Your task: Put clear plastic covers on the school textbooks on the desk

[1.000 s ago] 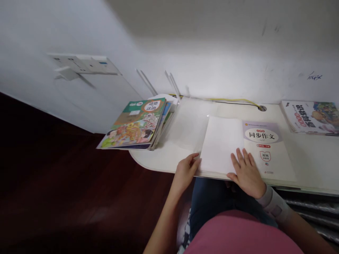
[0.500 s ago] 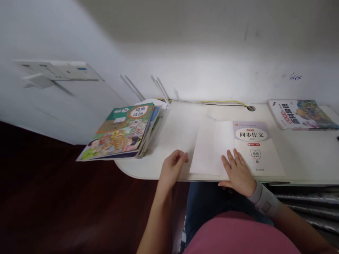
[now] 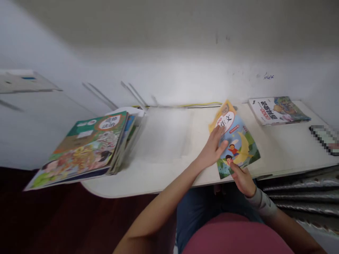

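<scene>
A workbook (image 3: 239,143) with a colourful cover, showing a yellow moon and cartoon children, is tilted above the white desk at its front edge. My right hand (image 3: 243,180) grips its bottom edge, thumb on the cover and fingers hidden beneath. Across the left part of the cover lies my left hand (image 3: 213,146), its fingers stretched out and thumb apart. Left of the workbook, a pale, see-through sheet (image 3: 164,132) rests flat on the desk, its edges blurred.
On the left, a stack of books (image 3: 87,141) overhangs the desk (image 3: 148,180). Behind it stands a white device with antennas (image 3: 134,93). At the right are another book (image 3: 278,111) and a pixelated phone (image 3: 327,139). Silvery ribbed material (image 3: 299,195) lies below the desk.
The workbook, open at its title page before, now shows its front cover and is lifted and turned. My left hand has moved right onto it; my right hand now grips its bottom edge.
</scene>
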A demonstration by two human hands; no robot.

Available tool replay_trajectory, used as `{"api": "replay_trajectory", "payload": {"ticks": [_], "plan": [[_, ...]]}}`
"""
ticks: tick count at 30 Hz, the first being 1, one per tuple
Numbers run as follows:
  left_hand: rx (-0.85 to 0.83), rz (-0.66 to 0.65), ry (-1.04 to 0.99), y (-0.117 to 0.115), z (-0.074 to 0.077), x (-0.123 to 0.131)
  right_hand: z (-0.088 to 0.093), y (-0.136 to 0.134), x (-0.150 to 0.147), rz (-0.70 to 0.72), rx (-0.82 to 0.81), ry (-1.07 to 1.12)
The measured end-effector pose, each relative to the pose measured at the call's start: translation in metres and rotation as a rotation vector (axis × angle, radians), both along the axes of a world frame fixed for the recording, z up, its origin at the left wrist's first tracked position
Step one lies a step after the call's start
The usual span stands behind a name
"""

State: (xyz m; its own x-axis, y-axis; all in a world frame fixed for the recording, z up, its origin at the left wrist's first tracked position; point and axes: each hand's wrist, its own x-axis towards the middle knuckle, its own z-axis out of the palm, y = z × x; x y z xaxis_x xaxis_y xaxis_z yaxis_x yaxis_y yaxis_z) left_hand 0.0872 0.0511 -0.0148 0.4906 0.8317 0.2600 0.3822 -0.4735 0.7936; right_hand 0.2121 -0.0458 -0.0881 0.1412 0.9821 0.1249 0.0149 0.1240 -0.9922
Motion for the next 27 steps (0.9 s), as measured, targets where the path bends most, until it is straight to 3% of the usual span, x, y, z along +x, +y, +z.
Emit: {"api": "replay_trajectory", "payload": {"ticks": [3,5,9,13,17,20,24,27], "plan": [[0.040,0.000,0.413,0.020,-0.024,0.027,0.010,0.000,0.004,-0.043,-0.149,0.608],[0.077,-0.033,0.601,0.026,-0.036,0.039,0.016,-0.001,0.013,-0.054,-0.194,0.809],[0.142,-0.071,0.771,0.028,-0.050,0.050,0.019,-0.007,0.047,-0.052,-0.289,0.896],[0.173,-0.063,0.813,0.026,-0.055,0.051,0.010,-0.012,0.079,-0.106,-0.354,0.842],[0.179,-0.064,0.813,0.028,-0.052,0.052,0.003,-0.012,0.107,-0.168,-0.298,0.668],[0.207,-0.024,0.766,0.044,-0.044,0.055,0.004,-0.009,0.129,-0.281,-0.246,0.367],[0.129,0.127,0.648,0.092,-0.033,0.069,0.010,-0.002,0.156,-0.322,-0.279,-0.249],[0.045,0.153,0.627,0.132,-0.029,0.088,0.014,0.002,0.163,-0.300,-0.254,-0.684]]}}
